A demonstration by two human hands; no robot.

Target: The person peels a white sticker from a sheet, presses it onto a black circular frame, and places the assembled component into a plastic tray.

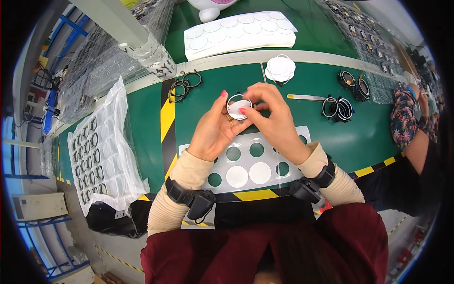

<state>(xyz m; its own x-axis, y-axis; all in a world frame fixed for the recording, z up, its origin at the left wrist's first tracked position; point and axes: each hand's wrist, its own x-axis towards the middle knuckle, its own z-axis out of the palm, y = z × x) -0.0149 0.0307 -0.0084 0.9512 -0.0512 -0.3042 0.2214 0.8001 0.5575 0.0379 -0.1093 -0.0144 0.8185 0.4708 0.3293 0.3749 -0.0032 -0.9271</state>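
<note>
Over the middle of the bench, my left hand [209, 134] grips a thin dark ring [229, 101] by its side. A white round disc [239, 111] lies across the ring's opening, tilted. The thumb of my right hand [276, 120] presses on the disc, while its bent fingers close on the ring's far edge. Whether the disc sits fully inside the rim I cannot tell. Under my hands rests a white sheet [248, 180] with several round cut-outs; two white discs, a left one [237, 176] and a right one [260, 173], remain in its near row.
Loose dark rings lie at far left [178, 90] and right [336, 108], near tweezers [306, 97]. White discs [280, 69] are piled at the back, before stacked disc sheets [239, 33]. A tray of rings [90, 161] stands left. A co-worker's sleeve [404, 116] is at right.
</note>
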